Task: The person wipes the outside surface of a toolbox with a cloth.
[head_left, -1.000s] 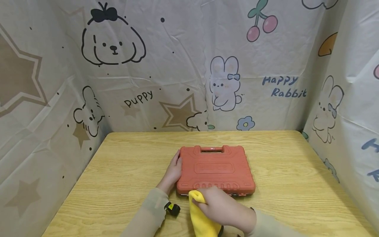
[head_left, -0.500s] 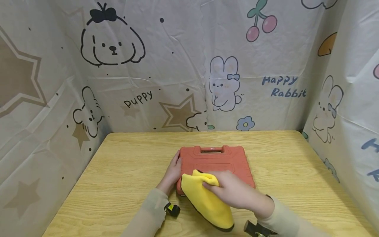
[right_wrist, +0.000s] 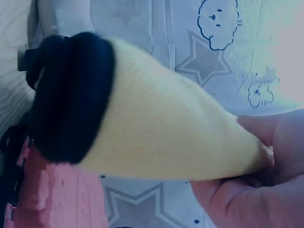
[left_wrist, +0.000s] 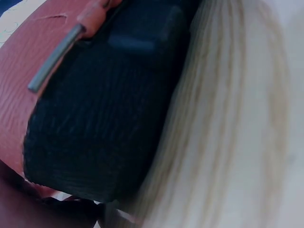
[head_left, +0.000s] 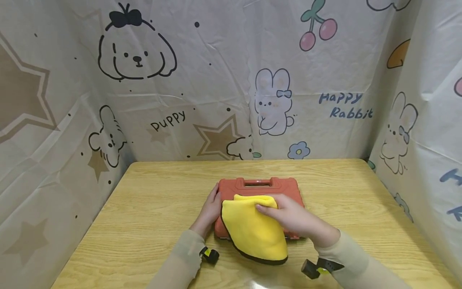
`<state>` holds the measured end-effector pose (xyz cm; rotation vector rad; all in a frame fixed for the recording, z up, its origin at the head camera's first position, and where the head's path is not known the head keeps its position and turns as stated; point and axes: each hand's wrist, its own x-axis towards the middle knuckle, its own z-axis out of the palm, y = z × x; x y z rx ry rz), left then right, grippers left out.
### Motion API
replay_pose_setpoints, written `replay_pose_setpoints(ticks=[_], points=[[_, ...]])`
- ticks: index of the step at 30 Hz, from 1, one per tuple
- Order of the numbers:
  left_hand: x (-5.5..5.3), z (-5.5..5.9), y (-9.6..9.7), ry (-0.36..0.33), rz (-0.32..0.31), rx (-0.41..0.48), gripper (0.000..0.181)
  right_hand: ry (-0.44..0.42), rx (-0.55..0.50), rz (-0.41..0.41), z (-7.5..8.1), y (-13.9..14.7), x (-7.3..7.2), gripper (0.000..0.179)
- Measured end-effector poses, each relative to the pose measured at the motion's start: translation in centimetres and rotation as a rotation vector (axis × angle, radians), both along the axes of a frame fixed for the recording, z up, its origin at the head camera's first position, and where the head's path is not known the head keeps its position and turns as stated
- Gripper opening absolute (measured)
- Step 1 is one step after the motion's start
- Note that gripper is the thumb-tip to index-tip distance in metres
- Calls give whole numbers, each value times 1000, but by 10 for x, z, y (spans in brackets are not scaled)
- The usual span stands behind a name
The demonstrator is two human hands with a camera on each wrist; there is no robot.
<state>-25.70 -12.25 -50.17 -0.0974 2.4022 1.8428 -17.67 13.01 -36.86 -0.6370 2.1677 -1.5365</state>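
Observation:
A red plastic tool case [head_left: 232, 188] with a carry handle at its far edge lies flat on the table. Against its left side rests my left hand [head_left: 209, 209], fingers extended along the edge. My right hand [head_left: 296, 218] pinches a yellow cloth [head_left: 252, 230] with dark edging by its upper edge, thumb on the near face. The cloth hangs over the middle and front of the case and hides much of the lid. Close up in the left wrist view are the case's black lower part [left_wrist: 104, 109] and a metal pin [left_wrist: 56, 58].
The wood-grain table [head_left: 159, 192] extends around the case. Printed fabric walls [head_left: 202, 80] enclose the back and both sides. Each wrist wears a small black camera, the left one [head_left: 210, 255] near the table and the right one [head_left: 311, 269] below the right forearm.
The right hand has moved up, away from the front edge and rightward, bringing the cloth over the case. The cloth has spread out wider. The left hand and the case stay in place.

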Motion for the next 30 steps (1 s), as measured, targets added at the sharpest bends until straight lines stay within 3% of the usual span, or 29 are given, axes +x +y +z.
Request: replay_pose_setpoints(ticks=[9,16,20,30], points=[[1,-4,-1,16,10,42,55,-179,-216,-2,-8,10,-16,45],[1,-3,-1,-6,-27,131,56,-282,-358,-33,-8,16,-26,44],[0,-2,-2,-29,13,74,56,-330,-400,-69,-9,20,-31,39],[-1,0,-3,-37,8,71,56,-418,-435,-84,-16,31,-44,44]])
